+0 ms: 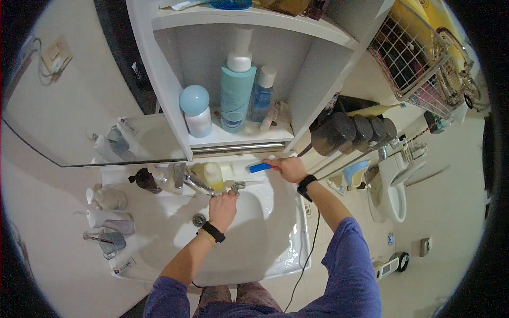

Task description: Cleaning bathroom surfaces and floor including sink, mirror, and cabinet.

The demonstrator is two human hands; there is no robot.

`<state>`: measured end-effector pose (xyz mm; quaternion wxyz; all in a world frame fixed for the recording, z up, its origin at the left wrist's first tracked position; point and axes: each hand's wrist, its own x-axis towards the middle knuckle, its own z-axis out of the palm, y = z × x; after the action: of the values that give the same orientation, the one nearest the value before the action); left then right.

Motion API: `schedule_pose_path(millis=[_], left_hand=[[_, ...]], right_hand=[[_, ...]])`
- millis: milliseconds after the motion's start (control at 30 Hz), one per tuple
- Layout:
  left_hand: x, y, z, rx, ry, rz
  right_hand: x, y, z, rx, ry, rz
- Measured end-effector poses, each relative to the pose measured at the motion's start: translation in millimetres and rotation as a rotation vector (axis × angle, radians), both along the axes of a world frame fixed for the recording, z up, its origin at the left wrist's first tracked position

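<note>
My left hand (222, 210) is closed at the end of the chrome faucet (197, 184), over the white sink (244, 262). A short metal piece (238, 186) shows just beyond its fingers. At the sink's back right corner, my right hand (292, 169) grips a small blue tool with a red part (260, 167), its blue end against the white ledge. I cannot make out the tool's exact kind. Behind the faucet stands a bottle of yellow liquid with a white top (214, 176). The drain (199, 220) lies below and left of my left hand.
A white shelf (222, 151) above the sink holds a teal pump bottle (236, 98), a blue bottle (262, 95) and a blue-capped jar (195, 100). On the left are white bottles (108, 220) and a cup (111, 245). A mirrored door (79, 143) hangs open leftward; a wire basket (411, 58) hangs upper right.
</note>
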<state>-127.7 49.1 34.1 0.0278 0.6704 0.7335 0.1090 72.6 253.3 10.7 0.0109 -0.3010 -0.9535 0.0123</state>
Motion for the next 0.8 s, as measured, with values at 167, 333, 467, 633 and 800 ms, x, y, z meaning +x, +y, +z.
schedule_pose_path(millis=[167,333,467,633,800], left_hand=[[-4.3,-0.9,-3.9,0.08,-0.047,0.002],[-1.3,-0.3,-2.0,0.032,-0.001,-0.003],[-5.6,-2.1,-5.8,0.022,-0.043,0.029],[-2.8,-0.2,-9.0,0.038,-0.042,-0.017],[-3.5,0.5,-12.9,0.037,-0.037,-0.017]], right_hand=[[46.2,15.9,38.0,-0.018,-0.046,-0.114],[1.2,-1.4,23.5,0.046,0.008,-0.034],[1.0,-6.9,31.1,-0.024,0.072,-0.055],[46.3,12.3,24.1,-0.07,0.22,-0.287],[-36.1,-7.1,13.1,-0.057,0.317,-0.166]])
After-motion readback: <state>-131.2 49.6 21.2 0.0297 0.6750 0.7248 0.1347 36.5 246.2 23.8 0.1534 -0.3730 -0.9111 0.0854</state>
